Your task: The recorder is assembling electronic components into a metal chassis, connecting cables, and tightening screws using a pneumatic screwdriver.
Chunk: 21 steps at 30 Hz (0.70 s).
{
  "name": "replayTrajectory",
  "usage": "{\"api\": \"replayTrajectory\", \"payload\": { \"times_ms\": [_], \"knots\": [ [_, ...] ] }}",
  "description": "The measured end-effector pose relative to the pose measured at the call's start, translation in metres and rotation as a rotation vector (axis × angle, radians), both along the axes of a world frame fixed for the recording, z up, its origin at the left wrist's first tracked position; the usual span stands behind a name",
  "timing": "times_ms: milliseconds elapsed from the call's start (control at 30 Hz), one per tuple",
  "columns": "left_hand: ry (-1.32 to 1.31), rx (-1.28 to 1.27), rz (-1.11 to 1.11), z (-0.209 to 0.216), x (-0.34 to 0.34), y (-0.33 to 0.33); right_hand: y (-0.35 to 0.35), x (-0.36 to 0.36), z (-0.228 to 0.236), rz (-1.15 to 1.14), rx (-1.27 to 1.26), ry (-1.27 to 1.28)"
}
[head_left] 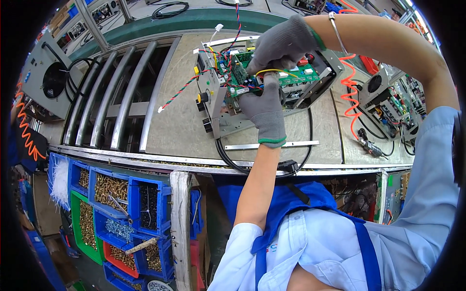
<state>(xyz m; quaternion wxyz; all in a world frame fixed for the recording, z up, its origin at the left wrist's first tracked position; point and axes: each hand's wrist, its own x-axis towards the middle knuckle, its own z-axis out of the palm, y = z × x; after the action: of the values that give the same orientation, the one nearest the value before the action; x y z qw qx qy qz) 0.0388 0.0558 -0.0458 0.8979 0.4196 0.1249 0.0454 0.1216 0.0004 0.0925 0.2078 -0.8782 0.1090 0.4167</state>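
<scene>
A metal machine chassis (242,125) with an exposed green circuit board (307,73) stands on the workbench. Both my hands wear grey gloves and work over the board. My left hand (266,109) reaches in from the near side, its fingers bent, a fingertip up against a yellow wire (277,71). From the far side my right hand (286,42) arches down, fingers curled close to the left fingertips. What either hand pinches is hidden. A twisted red, green and black cable (180,92) with a white plug hangs out past the front panel, beside black and yellow knobs.
Metal rollers (104,99) lie left of the chassis. A flat metal strip (272,145) and black power cord (310,131) rest in front. To the right are a power screwdriver (371,146) on a coiled orange hose (350,97) and another open chassis (388,109). Screw bins (109,191) hang below left.
</scene>
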Motion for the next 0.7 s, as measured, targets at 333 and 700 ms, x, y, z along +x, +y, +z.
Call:
{"api": "replayTrajectory", "payload": {
  "times_ms": [333, 700],
  "knots": [
    [-0.097, -0.092, 0.039, -0.004, 0.007, -0.003, -0.003, -0.01, 0.011, 0.068, -0.142, -0.134],
    [-0.204, -0.119, 0.031, -0.008, 0.01, -0.004, -0.013, -0.015, 0.001, -0.106, 0.153, -0.045]
  ]
}}
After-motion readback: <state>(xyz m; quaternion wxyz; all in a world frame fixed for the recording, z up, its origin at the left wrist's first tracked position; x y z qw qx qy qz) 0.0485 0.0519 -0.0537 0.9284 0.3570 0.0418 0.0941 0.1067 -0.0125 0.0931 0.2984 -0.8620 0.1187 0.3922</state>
